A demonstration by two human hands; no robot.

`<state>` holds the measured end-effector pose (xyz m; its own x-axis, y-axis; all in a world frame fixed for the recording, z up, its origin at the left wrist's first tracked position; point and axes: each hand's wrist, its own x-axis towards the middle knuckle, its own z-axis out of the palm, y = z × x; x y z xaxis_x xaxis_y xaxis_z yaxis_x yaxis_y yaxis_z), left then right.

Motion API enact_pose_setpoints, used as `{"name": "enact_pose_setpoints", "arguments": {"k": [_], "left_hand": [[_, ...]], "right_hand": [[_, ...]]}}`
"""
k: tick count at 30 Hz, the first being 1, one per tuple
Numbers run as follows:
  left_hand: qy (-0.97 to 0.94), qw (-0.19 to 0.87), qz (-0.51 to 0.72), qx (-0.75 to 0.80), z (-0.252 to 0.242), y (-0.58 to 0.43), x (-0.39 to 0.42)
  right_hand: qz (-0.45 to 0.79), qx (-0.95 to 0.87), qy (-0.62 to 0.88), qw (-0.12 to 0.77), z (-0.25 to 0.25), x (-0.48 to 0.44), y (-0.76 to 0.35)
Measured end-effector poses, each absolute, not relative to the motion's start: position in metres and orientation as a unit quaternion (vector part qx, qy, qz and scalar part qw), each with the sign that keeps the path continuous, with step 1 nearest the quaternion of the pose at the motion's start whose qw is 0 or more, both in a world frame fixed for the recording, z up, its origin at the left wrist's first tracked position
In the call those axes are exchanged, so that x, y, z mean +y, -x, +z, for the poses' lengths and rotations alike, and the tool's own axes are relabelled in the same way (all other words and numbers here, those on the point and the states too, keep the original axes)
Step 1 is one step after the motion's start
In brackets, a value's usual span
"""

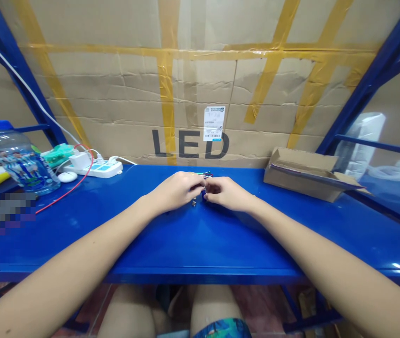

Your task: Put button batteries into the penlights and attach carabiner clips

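Observation:
Both hands meet over the middle of the blue table. My right hand (226,192) has its thumb and fingers closed on a small dark-blue piece (203,194), mostly covered by the fingers. My left hand (180,191) is pinched at the top of the same spot, fingertips almost touching the right ones; what they grip is hidden. Just below the left fingertips lies a small shiny metal part (194,202). Behind the fingers, thin items with green, dark and red bits (207,174), perhaps wires, show only in part.
The blue table (200,244) backs onto a large taped carton (129,103). To the left are a water bottle (20,157), a white power strip (103,168), a white rounded object (67,177) and a red cable (76,187). An open cardboard box (301,176) sits at right.

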<state>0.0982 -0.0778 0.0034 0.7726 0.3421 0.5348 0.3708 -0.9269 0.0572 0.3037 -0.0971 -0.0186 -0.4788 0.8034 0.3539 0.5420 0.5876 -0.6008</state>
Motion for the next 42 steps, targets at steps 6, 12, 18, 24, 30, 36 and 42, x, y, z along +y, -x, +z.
{"name": "enact_pose_setpoints", "arguments": {"k": [6,12,18,24,30,36,42], "left_hand": [[0.950,0.020,-0.266,-0.165,0.005,-0.096,-0.080],[0.937,0.040,-0.237,-0.256,0.005,-0.090,-0.075],[0.950,0.041,-0.110,-0.290,-0.005,-0.085,-0.062],[0.958,0.022,-0.079,-0.274,-0.007,-0.090,-0.060],[0.940,-0.020,-0.084,-0.329,-0.003,-0.089,-0.061],[0.923,-0.010,-0.227,-0.309,0.007,-0.088,-0.068],[0.933,0.014,-0.290,-0.215,0.006,-0.097,-0.081]], "right_hand": [[0.239,-0.823,0.407,0.317,-0.021,-0.094,-0.306],[0.226,-0.835,0.405,0.297,-0.018,-0.097,-0.307],[0.220,-0.842,0.410,0.272,-0.012,-0.101,-0.305],[0.216,-0.843,0.418,0.262,-0.010,-0.103,-0.305],[0.207,-0.846,0.415,0.263,-0.011,-0.102,-0.305],[0.197,-0.842,0.423,0.272,-0.012,-0.103,-0.304],[0.201,-0.842,0.413,0.283,-0.013,-0.102,-0.304]]}}
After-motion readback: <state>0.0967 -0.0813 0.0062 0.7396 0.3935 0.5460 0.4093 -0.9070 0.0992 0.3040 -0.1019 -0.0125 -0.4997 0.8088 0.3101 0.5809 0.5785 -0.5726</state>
